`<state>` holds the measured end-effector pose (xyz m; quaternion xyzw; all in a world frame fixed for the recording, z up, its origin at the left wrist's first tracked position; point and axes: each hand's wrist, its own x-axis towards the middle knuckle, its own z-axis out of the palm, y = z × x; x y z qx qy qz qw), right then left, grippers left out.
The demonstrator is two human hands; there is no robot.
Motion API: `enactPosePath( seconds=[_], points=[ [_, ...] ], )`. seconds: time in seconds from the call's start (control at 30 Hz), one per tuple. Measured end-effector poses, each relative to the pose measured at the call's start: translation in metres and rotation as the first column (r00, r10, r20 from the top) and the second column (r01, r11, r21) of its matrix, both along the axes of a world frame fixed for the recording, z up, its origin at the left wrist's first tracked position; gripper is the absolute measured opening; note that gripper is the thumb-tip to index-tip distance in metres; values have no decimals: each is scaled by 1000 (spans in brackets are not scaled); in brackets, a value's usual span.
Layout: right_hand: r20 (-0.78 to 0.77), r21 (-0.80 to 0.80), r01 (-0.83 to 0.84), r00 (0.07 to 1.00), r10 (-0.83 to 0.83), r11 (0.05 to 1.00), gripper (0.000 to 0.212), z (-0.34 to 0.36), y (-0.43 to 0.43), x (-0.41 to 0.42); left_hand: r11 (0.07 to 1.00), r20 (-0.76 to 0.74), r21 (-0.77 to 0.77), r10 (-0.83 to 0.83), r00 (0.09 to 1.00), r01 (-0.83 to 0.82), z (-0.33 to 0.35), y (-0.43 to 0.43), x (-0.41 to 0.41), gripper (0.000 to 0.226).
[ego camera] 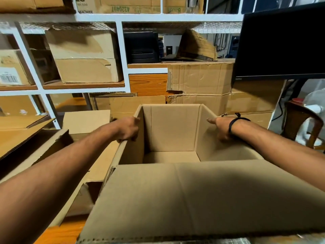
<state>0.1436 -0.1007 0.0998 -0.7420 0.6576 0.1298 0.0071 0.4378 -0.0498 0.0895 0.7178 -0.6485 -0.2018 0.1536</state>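
Note:
An open, empty cardboard box [173,131] stands in front of me, its near flap [193,196] folded towards me. My left hand [127,128] grips the top edge of the box's left wall, fingers curled over the rim. My right hand [220,126] lies on the right wall near its top edge, thumb pointing inwards; its fingers are hidden behind the wall. A black cord is tied round my right wrist.
White metal shelving [121,50] with several cardboard boxes [84,57] fills the back. Flattened cartons [22,131] lie at the left. More boxes [200,85] are stacked behind. A dark monitor [284,43] hangs at upper right above a wooden chair [302,120].

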Motion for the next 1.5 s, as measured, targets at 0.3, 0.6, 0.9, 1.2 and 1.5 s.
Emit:
enactPosePath(
  seconds=[0.3,0.6,0.9,1.2,1.5],
  points=[
    [128,-163,64,991,-44,985,80,31,35,-12,992,-15,-128,-2,1000,0,42,31,-16,28],
    [61,-357,128,992,-114,925,88,83,95,18,962,-32,-266,-69,997,58,93,73,17,11],
    [-26,-408,101,992,-123,907,83,137,178,65,931,-76,-351,-135,988,100,130,132,70,29],
    [14,-491,121,991,-132,863,97,162,244,89,899,-26,-418,-158,987,132,164,188,92,44],
    [49,-460,0,998,25,888,109,164,263,125,895,-108,-446,-61,992,7,159,246,129,65]
  ],
)
